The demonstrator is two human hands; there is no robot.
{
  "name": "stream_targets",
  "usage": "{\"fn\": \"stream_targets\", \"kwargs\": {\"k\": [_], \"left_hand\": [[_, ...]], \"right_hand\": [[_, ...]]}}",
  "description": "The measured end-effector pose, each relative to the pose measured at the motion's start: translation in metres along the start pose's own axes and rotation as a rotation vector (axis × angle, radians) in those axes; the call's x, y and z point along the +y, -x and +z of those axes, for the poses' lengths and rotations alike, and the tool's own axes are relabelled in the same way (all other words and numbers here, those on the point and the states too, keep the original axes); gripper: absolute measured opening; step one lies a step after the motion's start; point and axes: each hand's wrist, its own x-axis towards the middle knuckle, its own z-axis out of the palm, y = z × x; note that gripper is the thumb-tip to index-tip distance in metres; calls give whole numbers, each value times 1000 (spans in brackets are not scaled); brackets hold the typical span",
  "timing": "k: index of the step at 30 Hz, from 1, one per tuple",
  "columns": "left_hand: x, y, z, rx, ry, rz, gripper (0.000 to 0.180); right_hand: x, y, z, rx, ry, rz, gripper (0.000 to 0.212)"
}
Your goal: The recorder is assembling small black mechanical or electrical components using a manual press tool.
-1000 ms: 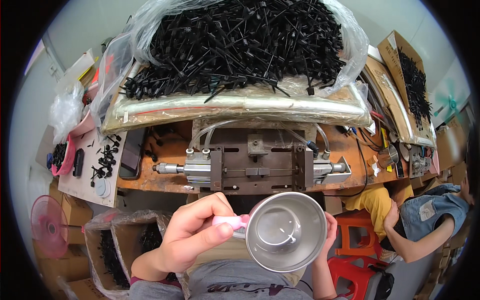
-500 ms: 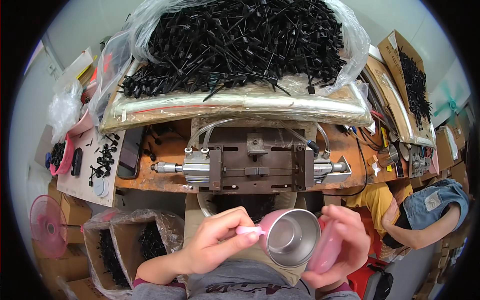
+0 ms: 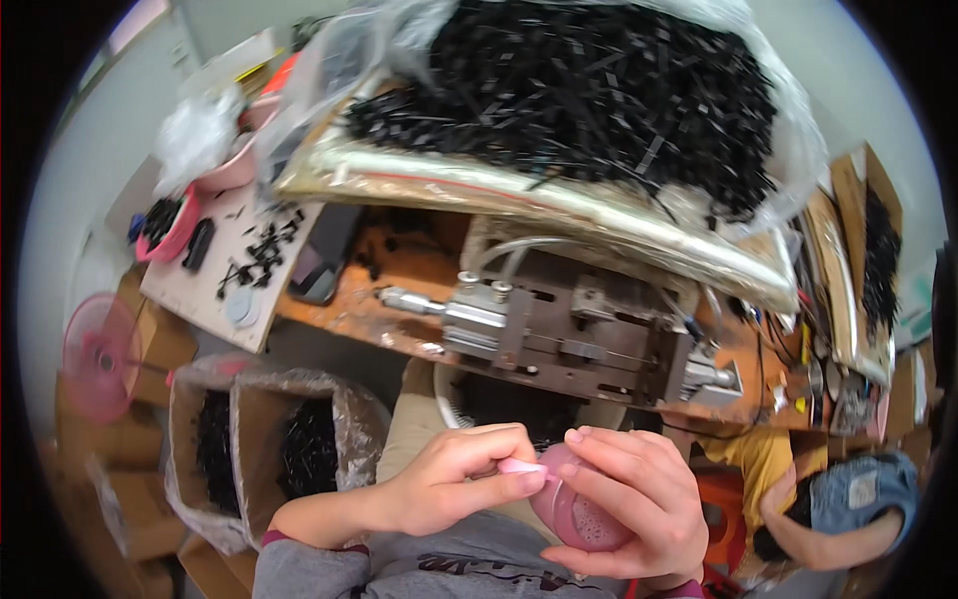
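My left hand [image 3: 444,489] is closed around the pink handle [image 3: 519,466] of a small mug, pinched between thumb and fingers. Over the mug's mouth lies a see-through pink lid [image 3: 591,525] with what look like droplets on it. My right hand [image 3: 644,499] grips this lid, its fingers curved across the top and the thumb at the near rim. Lid and fingers hide the mug's steel inside; whether the lid sits fully down, I cannot tell. Both hands are held in front of my grey top, near my lap.
Beyond my hands, a metal fixture with air cylinders [image 3: 584,344] stands on the orange bench [image 3: 399,250]. A plastic-lined tray behind it bears a heap of black plastic parts [image 3: 599,100]. Lined cartons [image 3: 261,439] and a pink fan [image 3: 103,356] are left; a seated person [image 3: 858,504] is right.
My right hand has brought the lid from beside the mug onto its mouth, covering the steel inside. My left hand keeps the handle. The whole view has tilted and shifted.
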Motion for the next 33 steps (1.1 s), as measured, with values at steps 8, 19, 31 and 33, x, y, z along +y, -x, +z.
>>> {"fn": "stream_targets", "kwargs": {"k": [8,19,31,33], "left_hand": [[-3,54,-33,335,196,-22,22],[3,170,-166,1331,15,199,25],[-55,227,-359,1459,39,298,31],[-67,222,-375,1496,67,296,30]], "right_hand": [[3,-19,35,107,-7,-113,86],[37,15,85,340,-215,13,82],[39,35,90,633,-359,263,52],[49,49,84,563,-262,264,67]]}}
